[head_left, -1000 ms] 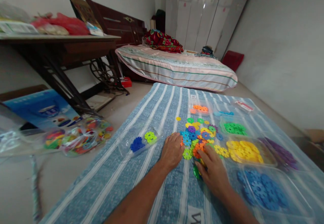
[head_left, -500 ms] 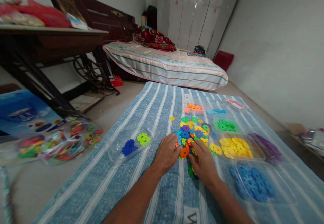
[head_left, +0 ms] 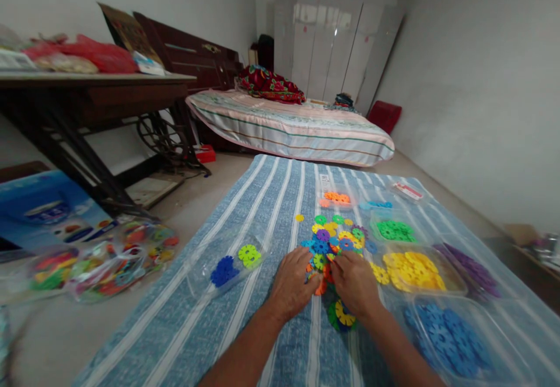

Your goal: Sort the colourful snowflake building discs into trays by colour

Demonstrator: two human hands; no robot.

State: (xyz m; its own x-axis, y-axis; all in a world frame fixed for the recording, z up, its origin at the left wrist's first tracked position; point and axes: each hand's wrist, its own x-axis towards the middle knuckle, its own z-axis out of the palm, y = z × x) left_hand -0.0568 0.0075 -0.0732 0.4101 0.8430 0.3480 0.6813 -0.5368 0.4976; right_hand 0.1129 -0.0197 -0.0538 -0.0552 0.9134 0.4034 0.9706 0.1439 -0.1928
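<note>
A mixed pile of flower-shaped plastic discs point(head_left: 322, 248) in several colours lies on the striped cloth. At its left edge rests my left hand point(head_left: 292, 282), thumb apart from the fingers, touching discs near an orange one. Opposite it, my right hand point(head_left: 355, 281) has its fingertips pinched together over the pile on a flower-shaped disc, mostly hidden by the fingers. Closer to me, beside my right wrist, lie a yellow disc point(head_left: 344, 313) and green ones. A clear tray point(head_left: 205, 285) to the left holds dark blue and lime-green discs.
Clear containers at right hold yellow discs point(head_left: 415, 270), blue discs point(head_left: 452, 334), green discs point(head_left: 396, 230), purple discs point(head_left: 475, 270) and orange discs point(head_left: 336, 198). Bags of coloured pieces point(head_left: 107, 261) lie on the floor at left. A bed point(head_left: 289, 127) stands beyond the cloth point(head_left: 245, 200).
The camera view has tilted up a little. My right hand's fingers have drawn together into a pinch, and a yellow disc near my right wrist shows more. My left hand stays beside the pile.
</note>
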